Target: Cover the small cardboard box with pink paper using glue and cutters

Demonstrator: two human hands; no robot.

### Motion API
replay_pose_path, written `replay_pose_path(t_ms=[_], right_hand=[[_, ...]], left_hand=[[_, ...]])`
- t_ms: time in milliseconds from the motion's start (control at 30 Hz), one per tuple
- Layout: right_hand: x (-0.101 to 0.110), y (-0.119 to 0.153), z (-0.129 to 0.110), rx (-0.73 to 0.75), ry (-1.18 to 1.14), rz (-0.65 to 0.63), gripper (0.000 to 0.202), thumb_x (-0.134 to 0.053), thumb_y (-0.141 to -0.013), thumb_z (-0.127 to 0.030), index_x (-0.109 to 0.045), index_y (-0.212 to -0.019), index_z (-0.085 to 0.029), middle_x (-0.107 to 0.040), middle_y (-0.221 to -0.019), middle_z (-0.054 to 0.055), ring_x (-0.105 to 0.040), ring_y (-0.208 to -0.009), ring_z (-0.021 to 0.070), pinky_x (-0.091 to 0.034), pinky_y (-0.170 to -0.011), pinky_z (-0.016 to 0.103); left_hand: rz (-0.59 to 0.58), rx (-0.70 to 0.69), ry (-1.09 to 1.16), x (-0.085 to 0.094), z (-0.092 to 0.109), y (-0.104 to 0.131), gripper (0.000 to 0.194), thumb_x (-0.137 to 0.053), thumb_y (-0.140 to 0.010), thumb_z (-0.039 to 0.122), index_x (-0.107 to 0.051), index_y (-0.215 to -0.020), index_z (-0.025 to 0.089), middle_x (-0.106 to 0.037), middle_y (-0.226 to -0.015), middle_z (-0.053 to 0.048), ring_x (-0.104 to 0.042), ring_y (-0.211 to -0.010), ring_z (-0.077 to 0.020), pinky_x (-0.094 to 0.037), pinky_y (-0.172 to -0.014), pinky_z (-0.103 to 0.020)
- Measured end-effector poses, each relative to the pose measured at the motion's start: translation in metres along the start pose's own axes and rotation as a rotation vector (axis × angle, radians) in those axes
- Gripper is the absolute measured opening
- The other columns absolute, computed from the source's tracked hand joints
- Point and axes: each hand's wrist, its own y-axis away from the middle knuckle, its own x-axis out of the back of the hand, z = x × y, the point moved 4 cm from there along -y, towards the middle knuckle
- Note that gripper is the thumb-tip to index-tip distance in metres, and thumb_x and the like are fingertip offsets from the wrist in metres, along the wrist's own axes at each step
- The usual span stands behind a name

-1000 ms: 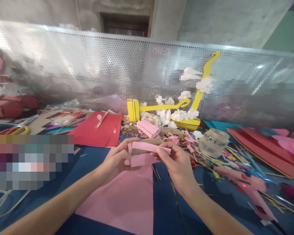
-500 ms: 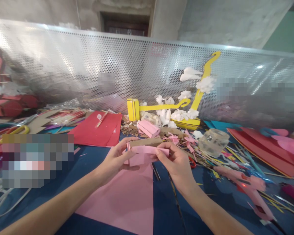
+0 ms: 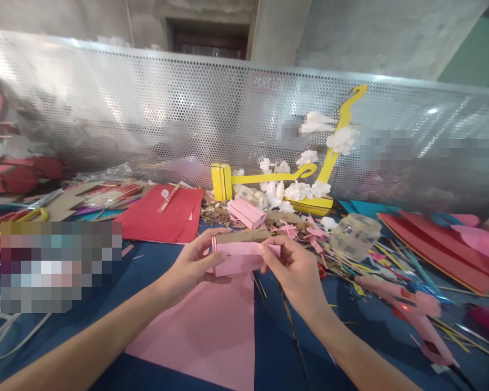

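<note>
A small cardboard box partly covered in pink paper (image 3: 236, 264) is held up over the table between my hands. My left hand (image 3: 198, 258) grips its left end, thumb in front and fingers behind and below. My right hand (image 3: 289, 260) pinches the right end of the pink strip along the box's upper edge. Brown cardboard (image 3: 244, 236) shows on top of the box. Below it a large pink sheet (image 3: 212, 336) lies on the blue table (image 3: 281, 347). Behind my hands rests a closed pink box (image 3: 248, 212).
A pink glue gun (image 3: 419, 312) lies at right, its red light on. Beyond are a clear container (image 3: 356, 236), paper scraps and yellow pieces with white tufts (image 3: 342, 140). Red sheets (image 3: 163, 214) and scissors (image 3: 32, 215) lie left, before a perforated metal panel (image 3: 146, 108).
The pink strip lies flatter against the box. The fingers of my right hand have shifted slightly at its right end. My left hand has barely moved.
</note>
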Motion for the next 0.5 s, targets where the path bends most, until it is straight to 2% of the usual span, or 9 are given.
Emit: replay_pose_path(t_ms=[100, 300, 500], right_hand=[[0.0022, -0.0004, 0.0020, 0.016, 0.051, 0.019, 0.022, -0.073, -0.088, -0.044, -0.072, -0.084, -0.022, -0.066, -0.069, 0.001, -0.056, -0.058, 0.0167, -0.041, -0.054, 0.028], [0.0020, -0.0006, 0.0041, 0.042, 0.070, 0.001, 0.018, -0.069, -0.090, -0.038, -0.071, -0.084, -0.022, -0.066, -0.075, 0.002, -0.056, -0.067, 0.0178, -0.039, -0.060, 0.029], [0.0014, -0.0007, 0.0032, 0.040, 0.089, -0.015, 0.017, -0.068, -0.091, -0.037, -0.070, -0.084, -0.022, -0.064, -0.074, 0.001, -0.054, -0.067, 0.0174, -0.038, -0.060, 0.029]], left_hand=[[-0.010, 0.030, 0.046, 0.0002, -0.0009, -0.0010, 0.042, -0.076, -0.087, 0.033, -0.065, -0.128, 0.034, -0.063, -0.133, -0.007, -0.068, -0.106, -0.0277, -0.064, -0.083, -0.048], [-0.038, 0.084, 0.115, 0.0019, -0.0041, -0.0048, 0.048, -0.067, -0.082, 0.019, -0.063, -0.128, 0.033, -0.065, -0.123, -0.006, -0.068, -0.094, -0.0230, -0.064, -0.079, -0.045], [-0.032, 0.060, 0.050, 0.0001, -0.0029, -0.0017, 0.040, -0.073, -0.092, 0.038, -0.062, -0.130, 0.034, -0.064, -0.128, -0.008, -0.069, -0.099, -0.0249, -0.064, -0.084, -0.048]])
